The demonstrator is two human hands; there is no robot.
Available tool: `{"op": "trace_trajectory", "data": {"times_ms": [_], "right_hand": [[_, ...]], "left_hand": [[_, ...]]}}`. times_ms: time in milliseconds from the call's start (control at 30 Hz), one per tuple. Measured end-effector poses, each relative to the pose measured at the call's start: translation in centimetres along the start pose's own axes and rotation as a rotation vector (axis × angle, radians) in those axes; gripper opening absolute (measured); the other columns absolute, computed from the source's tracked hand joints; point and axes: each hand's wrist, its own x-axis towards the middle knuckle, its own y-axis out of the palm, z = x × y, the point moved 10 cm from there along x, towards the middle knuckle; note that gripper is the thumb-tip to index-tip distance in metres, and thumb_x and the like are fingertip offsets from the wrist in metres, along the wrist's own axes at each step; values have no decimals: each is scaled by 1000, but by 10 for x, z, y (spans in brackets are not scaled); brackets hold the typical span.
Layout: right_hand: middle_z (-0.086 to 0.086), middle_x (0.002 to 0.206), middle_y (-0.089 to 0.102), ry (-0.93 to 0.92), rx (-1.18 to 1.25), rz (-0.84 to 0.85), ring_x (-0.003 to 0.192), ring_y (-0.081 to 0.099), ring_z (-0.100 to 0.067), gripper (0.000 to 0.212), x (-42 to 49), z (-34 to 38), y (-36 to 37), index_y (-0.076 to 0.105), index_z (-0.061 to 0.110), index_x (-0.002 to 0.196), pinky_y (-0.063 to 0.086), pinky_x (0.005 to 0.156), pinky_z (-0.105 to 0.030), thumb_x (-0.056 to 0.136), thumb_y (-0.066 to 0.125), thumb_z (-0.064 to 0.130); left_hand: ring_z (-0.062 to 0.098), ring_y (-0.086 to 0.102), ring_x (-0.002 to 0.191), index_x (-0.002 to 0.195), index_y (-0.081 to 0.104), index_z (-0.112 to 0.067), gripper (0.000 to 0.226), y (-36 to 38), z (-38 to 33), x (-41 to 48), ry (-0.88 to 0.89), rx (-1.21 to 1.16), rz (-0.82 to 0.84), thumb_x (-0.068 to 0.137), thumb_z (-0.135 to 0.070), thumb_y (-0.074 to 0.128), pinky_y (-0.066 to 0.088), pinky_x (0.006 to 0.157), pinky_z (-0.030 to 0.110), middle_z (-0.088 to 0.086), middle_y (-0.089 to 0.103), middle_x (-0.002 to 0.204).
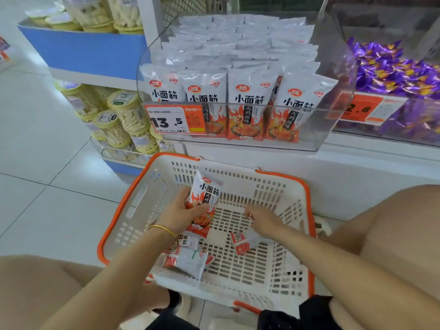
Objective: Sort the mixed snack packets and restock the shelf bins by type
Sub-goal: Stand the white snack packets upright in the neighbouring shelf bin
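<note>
Left hand (181,214) grip holds one spicy-gluten packet (207,189) upright, directly below the matching clear bin (317,129) at frame top; right hand (264,221) grip unreadable.

White snack packets (250,101) in the clear bin (333,132) read "小面筋" and "火鸡面味"; its orange price tag (175,120) shows 13.5, while the right-hand tag (362,109) shows 2.8.

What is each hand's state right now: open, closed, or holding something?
Left hand: holding a white-and-orange snack packet.
Right hand: low in the shopping basket, fingers curled; whether it grips anything cannot be told.
</note>
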Motion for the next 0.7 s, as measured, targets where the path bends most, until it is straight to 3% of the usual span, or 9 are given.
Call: {"op": "trace_trajectory", "data": {"times_ms": [100, 267, 367, 433, 533, 600, 633, 700], "right_hand": [[-12, 137, 40, -23, -356, 111, 124, 39, -29, 50, 19, -26, 48, 37, 13, 137, 42, 94, -40, 90, 53, 6], [-13, 155, 15, -2, -688, 232, 138, 23, -33, 87, 41, -80, 100, 9, 22, 151, 37, 103, -49, 85, 65, 22], [-12, 149, 26, -3, -823, 234, 135, 28, -33, 90, 52, -96, 116, 11, 21, 150, 34, 100, -49, 81, 67, 32], [-16, 139, 40, -60, -861, 184, 125, 41, -34, 75, 59, -91, 117, 25, 16, 145, 36, 98, -48, 82, 64, 28], [-14, 112, 60, -96, -704, 136, 96, 62, -28, 51, 61, -69, 101, 53, 13, 124, 53, 80, -35, 78, 73, 25], [-7, 113, 57, 6, -407, 252, 100, 60, -21, 48, 53, -57, 94, 42, 12, 133, 49, 86, -35, 89, 60, 23], [0, 102, 54, 50, -256, 353, 93, 57, -16, 46, 46, -48, 95, 37, 11, 133, 47, 86, -34, 92, 54, 24], [7, 78, 38, 38, -49, 408, 73, 44, -13, 26, 36, -14, 77, 38, 14, 109, 43, 63, -27, 91, 54, 25]], "left_hand": [[-1, 63, 59, 113, 52, -25, 33, -6, 24, 3, -33, -38, -3, 86, -12, 65, 49, 56, 14, -2, 67, 85], [9, 70, 76, 114, 52, -31, 38, -13, 63, 18, -128, -67, -6, 84, -14, 68, 55, 71, 28, -10, 73, 87], [8, 69, 79, 110, 51, -34, 34, -8, 77, 26, -189, -44, 14, 84, -21, 68, 55, 74, 28, -8, 71, 94], [12, 69, 81, 109, 52, -30, 30, -4, 82, 28, -220, -21, 28, 85, -24, 68, 56, 78, 32, -4, 71, 96], [2, 65, 70, 104, 54, -23, 19, 0, 78, 29, -198, 41, 42, 88, -24, 64, 52, 64, 18, -3, 68, 87], [-6, 58, 59, 101, 53, -22, 13, 2, 69, 32, -160, 104, 37, 90, -21, 61, 44, 55, 10, -8, 61, 78], [-6, 58, 62, 104, 52, -22, 15, 3, 64, 35, -127, 137, 30, 91, -20, 60, 44, 55, 10, -9, 60, 80], [4, 62, 77, 114, 50, -22, 24, 2, 49, 38, -50, 178, 16, 92, -18, 58, 47, 61, 13, -8, 63, 90]]}}
